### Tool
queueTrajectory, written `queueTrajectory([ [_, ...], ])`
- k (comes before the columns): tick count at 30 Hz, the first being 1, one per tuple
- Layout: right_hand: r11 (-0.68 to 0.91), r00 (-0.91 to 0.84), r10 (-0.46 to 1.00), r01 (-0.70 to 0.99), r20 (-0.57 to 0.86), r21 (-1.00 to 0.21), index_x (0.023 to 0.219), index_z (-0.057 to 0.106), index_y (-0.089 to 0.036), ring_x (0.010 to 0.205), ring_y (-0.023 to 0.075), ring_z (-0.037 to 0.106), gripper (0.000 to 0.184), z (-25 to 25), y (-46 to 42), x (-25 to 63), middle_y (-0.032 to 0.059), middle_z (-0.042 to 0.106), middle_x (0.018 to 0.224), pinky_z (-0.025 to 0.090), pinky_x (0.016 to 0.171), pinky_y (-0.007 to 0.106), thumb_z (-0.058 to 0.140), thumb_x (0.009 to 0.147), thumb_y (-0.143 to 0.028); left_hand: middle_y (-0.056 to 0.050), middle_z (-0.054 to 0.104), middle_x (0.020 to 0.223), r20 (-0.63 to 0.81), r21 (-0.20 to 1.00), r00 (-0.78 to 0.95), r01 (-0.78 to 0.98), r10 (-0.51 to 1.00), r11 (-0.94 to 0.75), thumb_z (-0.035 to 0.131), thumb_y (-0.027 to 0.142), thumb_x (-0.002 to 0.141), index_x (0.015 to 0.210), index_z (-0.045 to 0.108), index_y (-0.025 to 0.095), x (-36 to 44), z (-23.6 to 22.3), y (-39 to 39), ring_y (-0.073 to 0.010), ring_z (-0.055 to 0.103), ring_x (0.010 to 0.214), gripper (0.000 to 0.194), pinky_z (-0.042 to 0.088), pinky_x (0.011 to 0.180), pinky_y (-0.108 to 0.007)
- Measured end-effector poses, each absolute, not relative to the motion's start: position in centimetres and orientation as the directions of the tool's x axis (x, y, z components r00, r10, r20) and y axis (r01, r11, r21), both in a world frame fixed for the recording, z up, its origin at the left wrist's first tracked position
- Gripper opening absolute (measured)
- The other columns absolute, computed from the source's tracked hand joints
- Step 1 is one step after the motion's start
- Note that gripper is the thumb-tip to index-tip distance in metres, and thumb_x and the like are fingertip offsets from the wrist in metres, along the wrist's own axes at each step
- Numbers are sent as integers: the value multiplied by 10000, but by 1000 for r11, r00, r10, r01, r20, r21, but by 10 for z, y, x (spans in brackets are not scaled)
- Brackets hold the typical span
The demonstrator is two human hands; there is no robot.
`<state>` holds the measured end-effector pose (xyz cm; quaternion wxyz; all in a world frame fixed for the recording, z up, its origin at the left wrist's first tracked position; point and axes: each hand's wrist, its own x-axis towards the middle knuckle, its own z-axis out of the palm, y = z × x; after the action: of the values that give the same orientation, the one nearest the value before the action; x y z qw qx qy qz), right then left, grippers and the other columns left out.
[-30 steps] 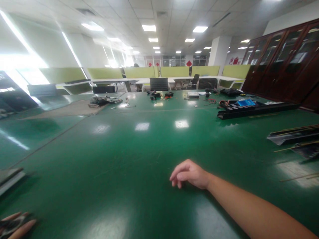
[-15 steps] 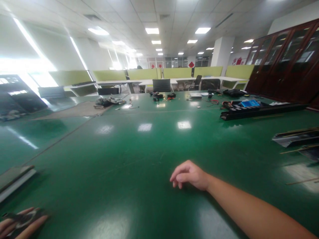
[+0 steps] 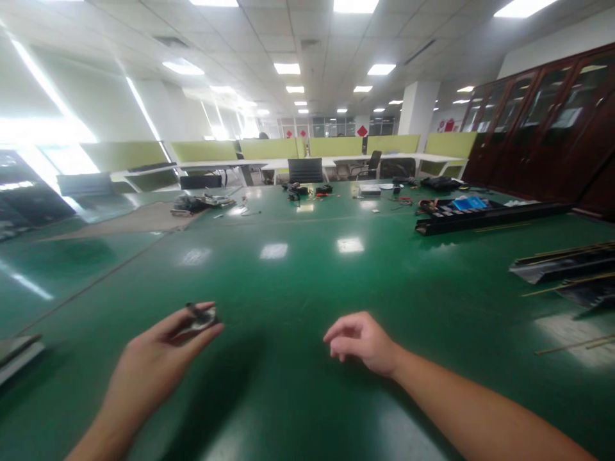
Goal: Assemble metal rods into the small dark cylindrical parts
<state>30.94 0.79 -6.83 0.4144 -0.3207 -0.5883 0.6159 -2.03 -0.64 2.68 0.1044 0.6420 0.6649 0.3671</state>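
Left hand (image 3: pixel 156 358), lower left, has its grip clamped on a small dark-and-pale object (image 3: pixel 205 318) above the glossy green bench (image 3: pixel 288 278), not set down; right hand (image 3: pixel 368 344), lower right, empty, fingers loosely curled, thumb slightly apart; long black channel-shaped rail (image 3: pixel 480 220) and bright blue packet (image 3: pixel 469 203) lie beyond, upper right.

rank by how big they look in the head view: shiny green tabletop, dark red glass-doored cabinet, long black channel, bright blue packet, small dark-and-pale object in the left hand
1. Green tabletop
2. Dark red cabinet
3. Black channel
Too alike to rank, both smaller: blue packet and object in the left hand
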Motion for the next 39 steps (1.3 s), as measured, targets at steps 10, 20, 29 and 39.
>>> queueTrajectory([
  [10,267,-184,957,241,226,-933,1280,403,-270,681,107,601,660,-81,3,298,19,618,1095,479,660,261,635,702,-51,-52,691,1156,219,595,456,638,863,-488,667,258,841,1306,566,264,88,-35,20,-215,659,1040,475,526,963,-387],
  [20,230,-180,967,293,182,-928,1305,400,-277,729,118,598,710,-78,-3,293,28,607,1126,499,734,282,620,688,-4,-64,674,1054,343,625,548,474,763,-621,634,187,880,1109,632,220,84,-44,29,-183,636,987,232,516,879,-303],
  [29,268,-180,958,287,223,-920,1175,472,-241,772,138,624,569,-78,2,294,21,631,1015,496,693,246,605,681,8,-68,685,1070,359,633,600,407,715,-658,669,268,893,1153,659,240,87,-41,24,-177,644,982,261,521,881,-292],
  [39,264,-204,955,268,213,-926,1024,523,-219,712,136,627,395,-75,7,296,15,658,927,484,644,234,612,693,-23,-78,679,1081,351,628,603,417,717,-657,645,275,904,1171,663,230,90,-41,23,-189,636,985,271,523,881,-316],
])
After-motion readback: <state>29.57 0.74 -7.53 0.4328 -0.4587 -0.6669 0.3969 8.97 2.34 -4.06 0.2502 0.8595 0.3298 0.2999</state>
